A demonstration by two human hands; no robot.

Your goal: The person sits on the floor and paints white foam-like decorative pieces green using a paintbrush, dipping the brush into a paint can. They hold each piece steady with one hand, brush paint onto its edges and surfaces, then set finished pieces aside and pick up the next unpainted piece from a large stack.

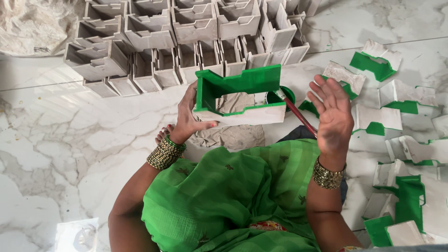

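Note:
My left hand point(186, 119) grips one end of a box-shaped piece point(240, 91), green-painted on its inner and upper faces and bare grey-white on its near edge, held up in front of me. My right hand point(332, 112) is raised to the right of it with the palm open and fingers spread, holding nothing. A red-handled paintbrush point(298, 114) lies just left of that hand, its bristles reaching toward a small pot of green paint point(282, 95) behind the piece.
Stacked unpainted grey pieces point(186, 42) fill the floor at the top. Several green-painted pieces point(392, 102) lie scattered on the marble floor at the right. A crumpled cloth point(231, 135) lies under the held piece. My green garment point(242, 196) covers my lap.

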